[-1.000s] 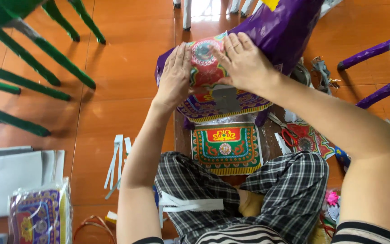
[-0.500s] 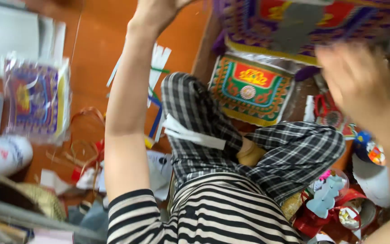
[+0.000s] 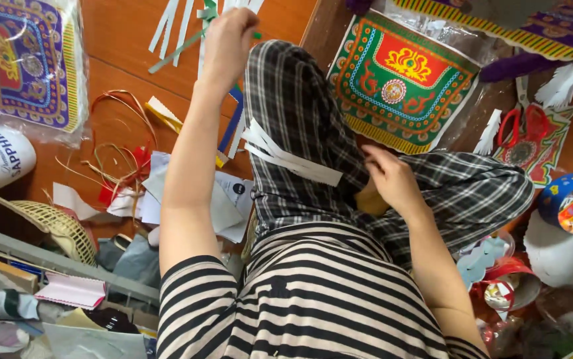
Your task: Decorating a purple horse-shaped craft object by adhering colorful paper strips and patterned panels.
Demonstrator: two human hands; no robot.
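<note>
Orange floor, littered. Left hand is closing its fingers on paper strips; right hand, fingers loosely curled and empty, is resting on plaid trousers. Next: lifting one strip free.

The left hand closes over the white paper strips near the floor's far edge, so its fingertips and whatever it pinches cannot be made out, and the strips themselves run off the top edge. The right hand has its fingertips tucked into the fold of the checked trousers, hiding whether it holds anything. The purple patterned panel is cut off by the top right corner, the plastic-wrapped purple sheet by the top left corner, and the red scissors are partly lost among the paper.
</note>
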